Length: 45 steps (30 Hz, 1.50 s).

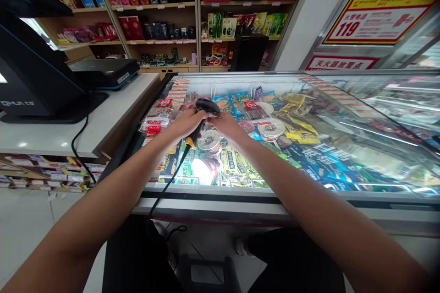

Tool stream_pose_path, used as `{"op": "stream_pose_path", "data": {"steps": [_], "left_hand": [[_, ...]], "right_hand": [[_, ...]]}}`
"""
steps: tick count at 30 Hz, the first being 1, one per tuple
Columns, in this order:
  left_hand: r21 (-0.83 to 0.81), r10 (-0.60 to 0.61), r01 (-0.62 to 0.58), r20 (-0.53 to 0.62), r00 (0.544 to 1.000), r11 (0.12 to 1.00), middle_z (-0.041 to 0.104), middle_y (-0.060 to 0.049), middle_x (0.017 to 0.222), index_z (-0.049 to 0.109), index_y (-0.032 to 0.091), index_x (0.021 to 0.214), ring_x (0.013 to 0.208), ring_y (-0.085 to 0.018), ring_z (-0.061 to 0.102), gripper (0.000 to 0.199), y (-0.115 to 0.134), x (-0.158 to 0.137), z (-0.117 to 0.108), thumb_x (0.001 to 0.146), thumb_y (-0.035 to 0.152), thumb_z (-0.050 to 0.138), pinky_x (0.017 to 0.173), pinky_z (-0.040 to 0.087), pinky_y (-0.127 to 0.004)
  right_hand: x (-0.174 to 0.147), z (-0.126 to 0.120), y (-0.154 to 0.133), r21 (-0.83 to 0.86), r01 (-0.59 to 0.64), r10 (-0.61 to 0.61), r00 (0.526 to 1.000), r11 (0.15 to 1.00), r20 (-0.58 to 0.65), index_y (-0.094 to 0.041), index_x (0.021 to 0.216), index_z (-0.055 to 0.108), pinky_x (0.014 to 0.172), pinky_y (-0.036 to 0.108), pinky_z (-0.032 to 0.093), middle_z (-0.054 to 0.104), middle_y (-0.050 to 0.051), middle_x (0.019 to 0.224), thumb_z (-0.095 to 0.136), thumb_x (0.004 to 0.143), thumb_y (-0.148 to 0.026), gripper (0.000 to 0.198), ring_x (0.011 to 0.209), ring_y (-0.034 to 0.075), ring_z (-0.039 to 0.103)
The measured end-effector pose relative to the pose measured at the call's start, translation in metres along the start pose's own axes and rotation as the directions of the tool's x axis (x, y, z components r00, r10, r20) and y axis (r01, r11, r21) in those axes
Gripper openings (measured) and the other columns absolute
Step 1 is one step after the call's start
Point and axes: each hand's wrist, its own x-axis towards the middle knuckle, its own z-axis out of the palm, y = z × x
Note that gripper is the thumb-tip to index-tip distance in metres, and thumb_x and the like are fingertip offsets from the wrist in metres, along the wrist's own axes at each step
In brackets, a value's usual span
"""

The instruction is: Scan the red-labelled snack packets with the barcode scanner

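Observation:
A black barcode scanner (207, 105) with a yellow-tipped handle is held over the glass top of a chest freezer (220, 196). My left hand (190, 122) is closed round its upper handle, and the cable (171, 181) trails from the handle's lower end. Just right of the scanner head, my right hand (227, 124) has its fingers pressed together; what they grip is hidden. Beneath the hands lie round lidded tubs (209, 140) and colourful packets (235, 163). To the left are stacked clear packs of brown food with red labels (160, 112).
On the left, a white counter (68, 135) bears a black checkout machine (37, 68) and a scale (106, 73). Shelves of bottles and boxes (154, 7) stand behind. Below the freezer's front edge is a dark stool (209, 274) near my legs.

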Motion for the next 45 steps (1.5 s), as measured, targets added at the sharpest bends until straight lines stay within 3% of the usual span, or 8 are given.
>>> {"op": "stream_pose_path", "data": {"steps": [6, 9, 12, 17, 22, 28, 33, 45], "left_hand": [[0.051, 0.018, -0.017, -0.018, 1.0, 0.999, 0.056, 0.001, 0.072, 0.055, 0.022, 0.089, 0.048, -0.016, 0.06, 0.021, 0.004, -0.005, 0.01, 0.084, 0.042, 0.057, 0.044, 0.044, -0.027], [0.184, 0.087, -0.068, -0.094, 0.992, 0.981, 0.055, 0.0, 0.069, 0.055, 0.022, 0.085, 0.053, -0.017, 0.058, 0.021, 0.012, -0.006, -0.002, 0.085, 0.043, 0.056, 0.047, 0.039, -0.026], [0.412, 0.158, -0.076, -0.17, 0.973, 0.908, 0.059, -0.003, 0.07, 0.059, 0.021, 0.083, 0.062, -0.019, 0.056, 0.028, 0.012, -0.001, -0.016, 0.084, 0.049, 0.057, 0.052, 0.034, -0.027], [0.446, 0.07, -0.009, -0.121, 0.99, 0.895, 0.063, -0.006, 0.074, 0.063, 0.02, 0.081, 0.067, -0.021, 0.057, 0.031, 0.002, 0.009, -0.02, 0.083, 0.051, 0.057, 0.056, 0.035, -0.029], [0.174, -0.025, 0.046, -0.123, 0.992, 0.984, 0.058, -0.004, 0.075, 0.063, 0.021, 0.088, 0.064, -0.02, 0.059, 0.028, 0.006, 0.001, -0.008, 0.08, 0.047, 0.06, 0.053, 0.045, -0.029], [0.079, 0.102, -0.093, -0.108, 0.989, 0.992, 0.054, 0.001, 0.069, 0.059, 0.022, 0.09, 0.053, -0.015, 0.057, 0.021, 0.023, -0.018, 0.001, 0.084, 0.042, 0.061, 0.047, 0.044, -0.025], [-0.027, 0.173, -0.171, 0.1, 0.98, 0.985, 0.065, -0.002, 0.077, 0.058, 0.019, 0.088, 0.05, -0.012, 0.058, 0.035, 0.027, -0.031, 0.01, 0.09, 0.054, 0.058, 0.046, 0.046, -0.024], [-0.083, 0.061, -0.042, 0.239, 0.969, 0.996, 0.06, 0.002, 0.068, 0.049, 0.02, 0.086, 0.049, -0.01, 0.057, 0.034, 0.022, -0.031, 0.018, 0.096, 0.052, 0.053, 0.044, 0.045, -0.021]], "right_hand": [[-0.007, 0.001, -0.004, -0.242, 0.016, -0.031, 0.998, 0.97, -0.057, -0.022, 0.097, 0.061, 0.101, 0.047, 0.049, 0.071, 0.016, 0.12, 0.079, 0.078, -0.019, 0.027, 0.125, 0.038, 0.062], [-0.007, -0.007, -0.007, 0.051, -0.111, 0.111, 0.994, 0.993, -0.004, -0.022, 0.097, 0.059, 0.098, 0.042, 0.052, 0.069, 0.015, 0.118, 0.077, 0.079, -0.021, 0.025, 0.115, 0.03, 0.066], [-0.004, -0.02, -0.011, 0.402, -0.21, 0.183, 0.977, 0.891, 0.107, -0.023, 0.088, 0.057, 0.085, 0.033, 0.056, 0.067, 0.009, 0.099, 0.064, 0.088, -0.016, 0.01, 0.092, 0.02, 0.068], [0.003, -0.034, -0.007, 0.62, -0.273, 0.245, 0.96, 0.736, 0.132, -0.023, 0.083, 0.059, 0.071, 0.029, 0.056, 0.063, 0.006, 0.091, 0.061, 0.094, -0.014, 0.014, 0.078, 0.015, 0.064], [0.004, -0.025, 0.004, 0.337, -0.274, 0.206, 0.952, 0.901, 0.225, -0.019, 0.078, 0.065, 0.061, 0.03, 0.048, 0.064, 0.005, 0.08, 0.075, 0.088, -0.016, 0.014, 0.061, 0.012, 0.052], [0.011, -0.043, 0.002, 0.212, -0.043, 0.057, 0.997, 0.976, -0.061, -0.021, 0.086, 0.066, 0.06, 0.028, 0.049, 0.059, 0.0, 0.075, 0.061, 0.098, -0.025, 0.014, 0.052, 0.009, 0.04], [0.018, -0.074, 0.0, 0.057, 0.068, -0.053, 0.971, 0.996, -0.233, -0.024, 0.078, 0.056, 0.055, 0.022, 0.045, 0.029, -0.007, 0.055, 0.056, 0.101, -0.034, 0.026, 0.048, 0.01, 0.032], [0.024, -0.081, 0.003, 0.043, 0.001, 0.011, 0.961, 0.999, -0.277, -0.023, 0.096, 0.069, 0.056, 0.021, 0.049, 0.044, -0.004, 0.063, 0.06, 0.1, -0.031, 0.013, 0.052, 0.01, 0.044]]}}
